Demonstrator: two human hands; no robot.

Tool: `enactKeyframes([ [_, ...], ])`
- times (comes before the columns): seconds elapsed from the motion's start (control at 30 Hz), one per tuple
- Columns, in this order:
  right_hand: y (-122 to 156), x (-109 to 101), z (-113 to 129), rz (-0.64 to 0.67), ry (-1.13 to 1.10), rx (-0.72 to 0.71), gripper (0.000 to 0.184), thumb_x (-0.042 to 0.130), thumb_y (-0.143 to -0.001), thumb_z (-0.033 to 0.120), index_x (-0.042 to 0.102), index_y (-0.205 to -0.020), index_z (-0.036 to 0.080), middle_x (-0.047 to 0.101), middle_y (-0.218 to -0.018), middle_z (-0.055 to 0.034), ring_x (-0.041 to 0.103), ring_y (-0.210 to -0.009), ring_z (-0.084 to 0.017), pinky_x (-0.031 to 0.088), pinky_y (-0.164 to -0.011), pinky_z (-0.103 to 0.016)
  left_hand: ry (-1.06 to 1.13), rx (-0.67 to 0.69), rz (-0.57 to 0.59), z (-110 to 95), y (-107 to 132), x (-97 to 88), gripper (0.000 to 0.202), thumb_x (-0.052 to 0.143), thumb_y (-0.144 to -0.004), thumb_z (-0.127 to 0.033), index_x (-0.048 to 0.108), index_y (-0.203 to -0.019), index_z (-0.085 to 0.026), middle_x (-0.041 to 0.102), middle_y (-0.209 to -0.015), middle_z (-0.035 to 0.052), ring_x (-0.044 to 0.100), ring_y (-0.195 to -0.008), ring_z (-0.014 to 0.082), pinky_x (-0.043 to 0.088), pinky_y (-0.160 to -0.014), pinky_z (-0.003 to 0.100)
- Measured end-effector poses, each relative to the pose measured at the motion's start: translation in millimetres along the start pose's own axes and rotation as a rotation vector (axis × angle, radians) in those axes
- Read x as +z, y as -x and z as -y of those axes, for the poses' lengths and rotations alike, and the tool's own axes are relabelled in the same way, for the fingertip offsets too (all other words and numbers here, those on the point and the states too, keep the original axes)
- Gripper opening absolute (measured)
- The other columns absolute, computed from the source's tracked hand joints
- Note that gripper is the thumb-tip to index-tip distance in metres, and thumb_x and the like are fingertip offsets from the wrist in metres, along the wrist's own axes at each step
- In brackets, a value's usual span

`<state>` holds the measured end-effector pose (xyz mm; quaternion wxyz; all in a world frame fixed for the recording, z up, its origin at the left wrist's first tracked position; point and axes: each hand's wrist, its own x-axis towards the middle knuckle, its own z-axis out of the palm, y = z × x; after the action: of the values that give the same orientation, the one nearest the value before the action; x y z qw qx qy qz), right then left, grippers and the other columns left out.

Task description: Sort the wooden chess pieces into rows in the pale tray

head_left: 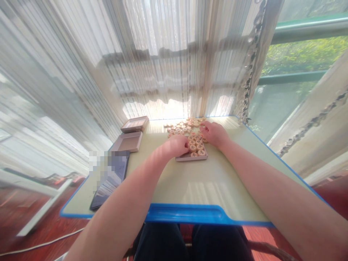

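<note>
A shallow open box [191,158] holds rows of round wooden Chinese chess pieces [193,148] marked with characters. My left hand [177,145] reaches over the box's left side. Its fingers are curled down and closed, and what they hold, if anything, is hidden. Past the box's far right corner, my right hand [216,133] rests low over the loose pieces. Its fingers are bent and somewhat apart, touching or close to pieces there. More loose pieces [179,127] lie spread behind the box, partly hidden by both hands.
On the table's left side are an open box lid [130,141], another shallow box [135,124] behind it, and a dark tablet [112,185]. A blue tray edge [187,213] runs along the front of the table [176,185]. Sheer curtains [168,72] hang behind.
</note>
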<state>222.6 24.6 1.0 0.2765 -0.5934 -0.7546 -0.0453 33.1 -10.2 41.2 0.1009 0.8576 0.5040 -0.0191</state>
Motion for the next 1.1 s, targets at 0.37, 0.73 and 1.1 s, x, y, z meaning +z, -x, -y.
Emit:
enactKeyframes([
  [0.37, -2.9, 4.4, -7.6, -0.036, -0.002, 0.104, 0.034, 0.035, -0.085, 0.026, 0.065, -0.101, 0.021, 0.068, -0.090, -0.0077, 0.057, -0.090, -0.023, 0.042, -0.078, -0.034, -0.004, -0.019, 0.013, -1.5, 2.1, -1.5, 0.017, 0.050, -0.069, -0.028, 0.062, -0.064, -0.017, 0.060, -0.065, 0.0016, 0.052, -0.059, 0.0137, 0.034, -0.051, 0.024],
  [0.73, -10.5, 19.5, -34.7, 0.093, -0.028, 0.260, 0.040, 0.040, -0.079, 0.027, 0.064, -0.111, 0.024, 0.060, -0.121, -0.0048, 0.050, -0.112, -0.026, 0.039, -0.094, -0.042, 0.057, 0.025, -0.056, 11.0, -1.4, 1.9, 0.014, 0.048, -0.066, -0.021, 0.060, -0.063, -0.016, 0.058, -0.062, 0.0005, 0.050, -0.058, 0.0122, 0.032, -0.049, 0.023],
  [1.1, -9.8, 15.1, -30.1, 0.084, -0.059, 0.303, 0.025, 0.050, -0.074, 0.029, 0.068, -0.089, 0.021, 0.069, -0.094, -0.0043, 0.058, -0.089, -0.021, 0.044, -0.078, -0.032, 0.014, -0.070, -0.384, 11.0, -7.3, 7.2, 0.023, 0.042, -0.076, -0.020, 0.064, -0.073, -0.017, 0.065, -0.073, 0.0047, 0.058, -0.072, 0.0177, 0.042, -0.063, 0.026],
])
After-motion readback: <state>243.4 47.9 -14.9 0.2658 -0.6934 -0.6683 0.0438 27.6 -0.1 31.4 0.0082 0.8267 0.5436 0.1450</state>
